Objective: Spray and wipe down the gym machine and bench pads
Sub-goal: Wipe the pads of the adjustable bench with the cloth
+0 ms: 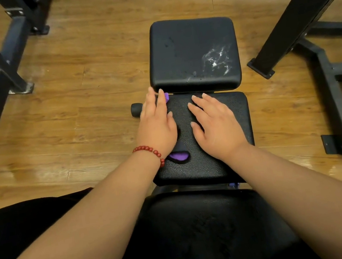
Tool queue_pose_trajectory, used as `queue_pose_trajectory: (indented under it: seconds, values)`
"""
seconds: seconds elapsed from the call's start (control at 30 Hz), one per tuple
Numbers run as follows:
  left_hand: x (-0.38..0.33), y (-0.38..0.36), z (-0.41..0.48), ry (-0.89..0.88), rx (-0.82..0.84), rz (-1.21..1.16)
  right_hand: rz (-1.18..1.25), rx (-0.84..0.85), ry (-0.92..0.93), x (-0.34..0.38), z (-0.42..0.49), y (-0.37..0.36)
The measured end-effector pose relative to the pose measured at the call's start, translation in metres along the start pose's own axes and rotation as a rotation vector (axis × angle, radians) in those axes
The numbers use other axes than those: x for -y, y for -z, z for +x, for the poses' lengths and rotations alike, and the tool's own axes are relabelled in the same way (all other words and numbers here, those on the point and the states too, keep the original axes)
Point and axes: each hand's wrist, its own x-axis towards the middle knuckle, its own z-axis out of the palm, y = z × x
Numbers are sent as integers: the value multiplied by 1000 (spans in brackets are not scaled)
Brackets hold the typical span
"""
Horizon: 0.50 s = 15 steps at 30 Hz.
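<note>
The left grip (156,122) presses flat, fingers straight, on the purple cloth (179,156); the spray patch (217,59) lies ahead, to its right (the right grip (216,122), also flat, is nearer).

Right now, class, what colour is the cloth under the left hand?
Purple cloth; best in the head view.

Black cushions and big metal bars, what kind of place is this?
Most likely a gym. The black cushions are bench pads, one wet with white flecks, and heavy black machine frames stand on the wood floor.
</note>
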Motion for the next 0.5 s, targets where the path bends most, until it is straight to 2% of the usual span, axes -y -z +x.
queue_pose_trajectory:
  seconds: [0.2, 0.37, 0.5]
  values:
    - [17, 2, -24, 77, 29, -263, 184, 18, -29, 23, 17, 1]
    - [24, 7, 7, 177, 1, -434, 152, -22, -33, 30, 28, -14]
    - [28, 4, -7, 143, -28, -474, 117, -51, -29, 30, 29, -18]
